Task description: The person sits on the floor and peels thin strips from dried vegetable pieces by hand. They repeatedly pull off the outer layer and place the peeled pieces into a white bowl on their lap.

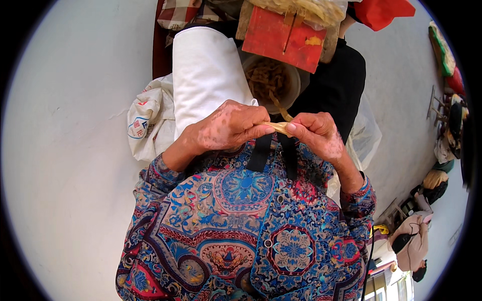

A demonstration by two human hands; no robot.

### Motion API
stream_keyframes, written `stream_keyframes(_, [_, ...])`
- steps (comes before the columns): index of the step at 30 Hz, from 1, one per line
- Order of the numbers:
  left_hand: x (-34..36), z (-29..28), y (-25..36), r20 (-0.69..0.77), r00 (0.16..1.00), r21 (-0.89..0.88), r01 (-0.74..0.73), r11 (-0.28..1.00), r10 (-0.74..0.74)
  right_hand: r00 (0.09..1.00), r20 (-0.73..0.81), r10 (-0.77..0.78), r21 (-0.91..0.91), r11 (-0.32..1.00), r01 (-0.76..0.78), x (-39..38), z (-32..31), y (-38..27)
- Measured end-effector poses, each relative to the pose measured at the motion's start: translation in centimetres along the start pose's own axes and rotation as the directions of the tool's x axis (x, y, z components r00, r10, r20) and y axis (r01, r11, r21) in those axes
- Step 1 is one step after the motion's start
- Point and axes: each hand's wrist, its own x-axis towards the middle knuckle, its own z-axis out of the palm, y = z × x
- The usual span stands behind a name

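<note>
The left hand (236,124) and right hand (317,133) pinched 1 pale yellow strip (278,127) between thumbs and curled fingers, just nearer than a tub (295,88) of brown strips (267,78), where steady, even tension seemed the surest guard against tearing.

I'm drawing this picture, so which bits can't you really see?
All in the head view:
Parts of the pale strip: hidden by fingers of the left hand and right hand.
The bowl's far side: hidden by the red board.
Part of the white bag: behind the white cloth.
The red thing: cut off by the top edge.
</note>
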Motion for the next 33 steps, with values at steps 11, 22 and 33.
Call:
stream_keyframes(11, [-2.5, -2.8, 1.2, -0.227, 0.967, -0.069, 0.104, 0.992, -0.117, 0.957, -0.037, -0.287, -0.136, 0.95, 0.28, 0.4, 0.8, -1.3])
stream_keyframes(22, [6.7, -5.8, -4.4, -0.246, 0.967, 0.009, 0.061, 0.998, -0.057, 0.938, -0.261, -0.229, -0.29, 0.945, 0.151, 6.4, -5.5, 0.4])
stream_keyframes(33, [11.6, -6.2, -8.3, -0.303, 0.953, 0.065, 0.044, 0.997, -0.022, 0.92, -0.345, -0.187, -0.264, 0.96, 0.096, 9.0, -8.1, 2.7])
